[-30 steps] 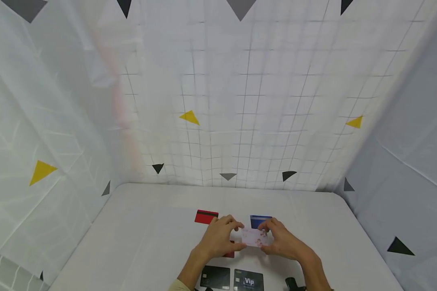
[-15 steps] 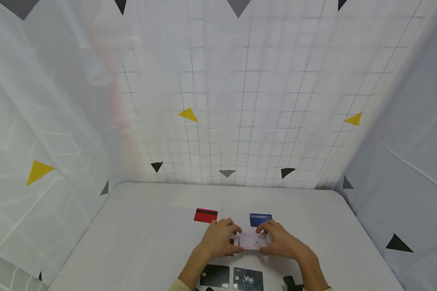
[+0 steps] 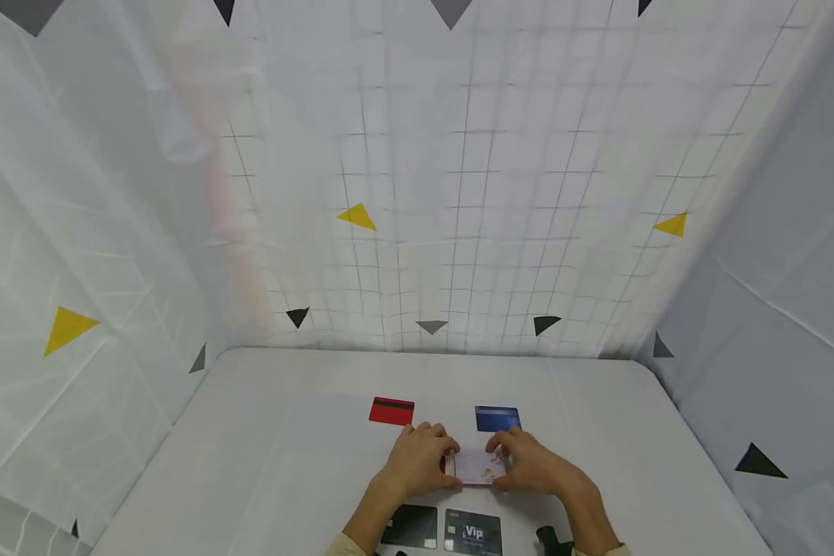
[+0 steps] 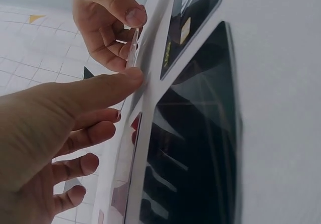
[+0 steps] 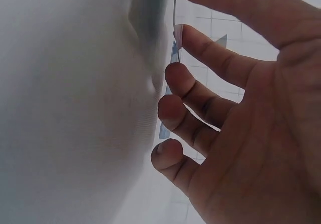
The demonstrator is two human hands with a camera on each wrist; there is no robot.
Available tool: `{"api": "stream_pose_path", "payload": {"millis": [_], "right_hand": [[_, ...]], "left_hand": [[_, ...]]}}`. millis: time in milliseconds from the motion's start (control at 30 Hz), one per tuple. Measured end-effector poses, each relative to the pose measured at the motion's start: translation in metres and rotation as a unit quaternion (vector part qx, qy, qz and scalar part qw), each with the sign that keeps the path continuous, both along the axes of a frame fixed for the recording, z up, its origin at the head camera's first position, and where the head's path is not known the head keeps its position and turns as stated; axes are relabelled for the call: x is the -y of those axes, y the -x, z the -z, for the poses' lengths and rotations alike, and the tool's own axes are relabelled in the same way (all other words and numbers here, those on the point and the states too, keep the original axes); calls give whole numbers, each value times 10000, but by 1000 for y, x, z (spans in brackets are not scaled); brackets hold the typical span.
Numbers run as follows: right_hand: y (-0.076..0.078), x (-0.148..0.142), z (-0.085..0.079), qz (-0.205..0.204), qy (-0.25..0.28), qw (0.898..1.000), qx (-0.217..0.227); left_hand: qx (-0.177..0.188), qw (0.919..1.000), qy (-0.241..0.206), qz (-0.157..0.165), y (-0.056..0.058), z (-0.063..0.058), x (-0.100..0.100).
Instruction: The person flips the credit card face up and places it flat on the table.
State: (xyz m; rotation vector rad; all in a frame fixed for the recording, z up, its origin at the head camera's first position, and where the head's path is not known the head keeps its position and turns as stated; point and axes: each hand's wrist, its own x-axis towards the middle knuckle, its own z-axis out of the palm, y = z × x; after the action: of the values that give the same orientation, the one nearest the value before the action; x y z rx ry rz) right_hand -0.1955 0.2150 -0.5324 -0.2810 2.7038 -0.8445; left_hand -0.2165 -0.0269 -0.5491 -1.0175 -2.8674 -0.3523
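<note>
A pale pink card (image 3: 474, 467) with a floral print lies between my two hands, low over the white table. My left hand (image 3: 417, 463) grips its left edge between thumb and fingers. The right hand (image 3: 533, 466) does the same at the right edge. In the left wrist view the card (image 4: 132, 50) shows nearly edge-on, so whether it touches the table is hard to tell. Another card, reddish (image 4: 122, 196), lies below my left hand and is mostly hidden in the head view.
Beyond the hands lie a red card (image 3: 391, 411) with a dark stripe and a blue card (image 3: 496, 418). Nearer me are a black card (image 3: 411, 527) and a dark card marked Vip (image 3: 472, 533). White sheeting with grid lines (image 3: 459, 193) rises behind the table.
Both hands have brought the pink card slightly toward me and down, away from the blue card. The view has shifted a little. The other cards stay in place.
</note>
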Motion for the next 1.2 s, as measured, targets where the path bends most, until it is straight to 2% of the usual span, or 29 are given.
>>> {"api": "stream_pose_path", "payload": {"millis": [500,1200], "right_hand": [[4,-1,3,-98,-88,9999,56],[10,-4,1,-84,-95,9999,56]], "left_hand": [[477,9987,-78,-145,5,8,-1],[676,9974,-144,-216,9,6,-5]]}}
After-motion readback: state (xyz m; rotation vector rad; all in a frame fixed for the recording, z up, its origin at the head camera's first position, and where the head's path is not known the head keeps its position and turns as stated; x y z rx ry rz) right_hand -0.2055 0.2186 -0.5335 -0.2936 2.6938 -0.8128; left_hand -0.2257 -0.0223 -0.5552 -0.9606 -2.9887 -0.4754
